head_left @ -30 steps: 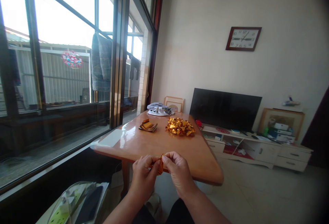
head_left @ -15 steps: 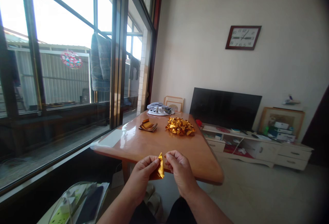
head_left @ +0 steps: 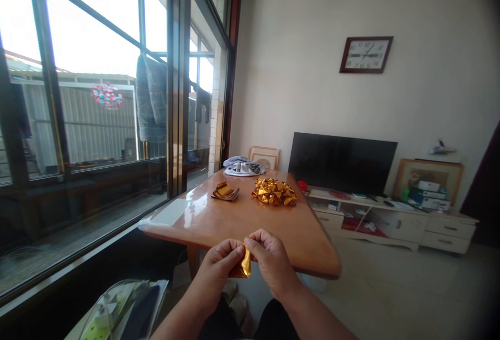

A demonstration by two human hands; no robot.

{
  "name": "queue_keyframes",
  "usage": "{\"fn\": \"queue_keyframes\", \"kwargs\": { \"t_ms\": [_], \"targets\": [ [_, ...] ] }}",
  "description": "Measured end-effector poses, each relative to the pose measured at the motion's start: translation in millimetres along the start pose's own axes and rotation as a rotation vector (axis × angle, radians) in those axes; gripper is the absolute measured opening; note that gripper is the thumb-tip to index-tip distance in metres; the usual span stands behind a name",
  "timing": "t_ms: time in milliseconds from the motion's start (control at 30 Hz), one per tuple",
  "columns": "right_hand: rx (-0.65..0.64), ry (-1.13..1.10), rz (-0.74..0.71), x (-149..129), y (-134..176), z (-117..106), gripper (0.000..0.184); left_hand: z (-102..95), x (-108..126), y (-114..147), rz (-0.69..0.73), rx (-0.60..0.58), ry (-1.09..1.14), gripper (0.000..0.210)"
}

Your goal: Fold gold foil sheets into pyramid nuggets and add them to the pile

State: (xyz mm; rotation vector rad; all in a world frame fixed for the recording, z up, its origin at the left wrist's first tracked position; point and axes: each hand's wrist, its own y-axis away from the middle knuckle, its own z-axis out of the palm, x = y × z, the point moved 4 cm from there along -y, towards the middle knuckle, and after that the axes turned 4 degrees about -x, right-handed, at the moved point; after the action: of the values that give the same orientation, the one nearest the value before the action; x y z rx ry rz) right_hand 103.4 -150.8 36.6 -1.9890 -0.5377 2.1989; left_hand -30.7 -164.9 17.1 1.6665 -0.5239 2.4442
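Note:
Between my hands is a partly folded piece of gold foil paper (head_left: 245, 266), held in front of the table's near edge. My left hand (head_left: 219, 267) is closed, pinching the foil between thumb and fingers. The fingertips of my right hand (head_left: 269, 256) are closed on the foil's upper corner and hide that corner. On the wooden table (head_left: 219, 223) beyond lie a small stack of gold foil sheets (head_left: 225, 192) and, to its right, a heap of folded gold foil pieces (head_left: 274, 192).
Folded cloth (head_left: 242, 166) lies at the table's far end. A low white cabinet (head_left: 406, 228) with a television (head_left: 342, 164) stands along the wall. At lower left, a surface holds a power strip (head_left: 97, 324) and a dark phone-like slab (head_left: 140, 311). Windows (head_left: 94, 121) run along the left.
My right hand has moved left and its fingertips now pinch the foil's top corner, which stood free before. My left hand keeps its hold.

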Motion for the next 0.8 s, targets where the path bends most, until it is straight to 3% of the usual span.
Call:
{"fn": "queue_keyframes", "kwargs": {
  "t_ms": [233, 367, 567, 700, 800],
  "targets": [
    [-0.011, -0.115, 0.106, 7, -4, 0, 0.032, -1.4, 0, 2, -0.033, -0.066, -0.051, 0.033],
    [-0.011, -0.067, 0.089, 3, -5, -6, 0.038, -5.9, -2, 2, -0.023, -0.012, -0.100, 0.036],
    [-0.173, 0.079, 0.059, -2, -1, -4, 0.027, -12.8, -4, 0, 0.040, 0.063, -0.254, 0.036],
    [-0.115, 0.102, 0.062, 4, -3, -9, 0.030, -18.8, -1, -1, 0.066, 0.073, -0.272, 0.039],
    [-0.061, 0.006, 0.093, 10, -6, -14, 0.031, -32.8, 4, 0, 0.069, 0.215, -0.266, 0.047]
  ]
}}
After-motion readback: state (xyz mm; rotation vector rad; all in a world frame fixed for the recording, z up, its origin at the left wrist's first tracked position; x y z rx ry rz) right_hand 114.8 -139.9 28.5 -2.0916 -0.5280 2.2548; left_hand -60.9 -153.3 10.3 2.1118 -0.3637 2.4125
